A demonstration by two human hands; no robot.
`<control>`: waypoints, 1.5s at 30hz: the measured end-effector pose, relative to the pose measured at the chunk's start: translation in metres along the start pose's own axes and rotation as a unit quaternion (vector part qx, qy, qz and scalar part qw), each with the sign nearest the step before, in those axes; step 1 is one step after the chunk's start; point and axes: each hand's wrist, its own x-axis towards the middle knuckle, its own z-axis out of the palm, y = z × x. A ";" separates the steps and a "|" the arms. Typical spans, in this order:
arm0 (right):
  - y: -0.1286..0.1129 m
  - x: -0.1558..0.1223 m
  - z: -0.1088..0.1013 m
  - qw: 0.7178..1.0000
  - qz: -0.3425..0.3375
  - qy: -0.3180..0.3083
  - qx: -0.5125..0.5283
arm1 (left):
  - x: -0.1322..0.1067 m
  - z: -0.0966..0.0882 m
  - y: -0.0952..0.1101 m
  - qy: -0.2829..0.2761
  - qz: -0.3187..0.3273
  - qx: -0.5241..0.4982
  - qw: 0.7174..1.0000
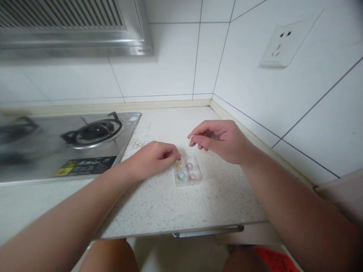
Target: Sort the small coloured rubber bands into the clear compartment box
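Observation:
A small clear plastic box (187, 182) with divided compartments stands on the speckled counter, holding thin coloured rings that look like small hair ties: yellow, purple, green and brownish pink. My left hand (154, 160) is closed, its fingertips at the box's back left corner; whether they grip anything is hidden. Above and right of the box, my right hand (219, 140) pinches a small whitish ring (192, 140) between thumb and fingers. More loose coloured rings (136, 143) lie in a loose group beyond my left wrist, beside the stove.
To the left is a gas stove (96, 130) with raised burner supports. A flat clear lid-like piece (142, 128) lies near its right edge. Tiled walls meet behind the counter (159, 211), and a range hood (130, 41) hangs overhead. A drawer handle (208, 231) juts below the front edge.

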 end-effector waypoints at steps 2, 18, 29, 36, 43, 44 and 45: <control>0.000 0.000 0.000 1.000 -0.004 -0.002 -0.010 | 0.000 0.000 0.001 0.001 -0.002 0.001 1.000; 0.000 0.000 0.000 0.998 -0.030 0.002 -0.047 | 0.000 -0.002 0.003 -0.009 0.000 0.034 0.999; 0.001 -0.002 -0.001 0.997 -0.049 -0.003 -0.059 | -0.001 -0.004 0.001 -0.010 0.022 0.090 0.996; 0.001 -0.002 -0.001 0.997 -0.042 -0.007 -0.070 | -0.001 -0.004 0.001 -0.009 0.023 0.102 0.994; 0.000 -0.003 -0.001 0.996 -0.052 -0.002 -0.077 | 0.000 -0.005 0.002 -0.015 0.021 0.114 0.993; 0.000 -0.003 0.000 0.996 -0.052 -0.003 -0.077 | -0.001 -0.005 0.002 -0.017 0.021 0.114 0.993; 0.000 -0.003 0.000 0.996 -0.052 -0.003 -0.077 | -0.001 -0.005 0.002 -0.018 0.021 0.114 0.993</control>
